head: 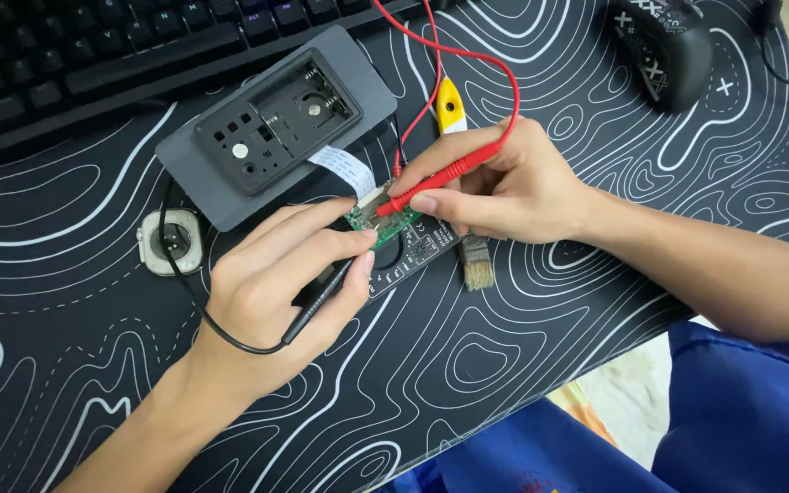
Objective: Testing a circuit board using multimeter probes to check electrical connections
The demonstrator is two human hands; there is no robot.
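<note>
A small green circuit board [369, 217] with a flat white ribbon cable [344, 169] sits on a black desk mat [93, 301] patterned with wavy white lines, just beside a matte grey plastic housing [271, 123]. The right hand [504, 187] is closed around a slim red probe [431, 181], its tip on the board. The left hand [276, 288] pinches a black probe [321, 292], fingertips touching the board.

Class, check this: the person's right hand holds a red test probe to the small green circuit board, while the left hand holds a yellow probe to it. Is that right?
Not quite. The head view shows the left hand holding a black probe, not a yellow one. The right hand does hold the red probe to the green circuit board.
</note>
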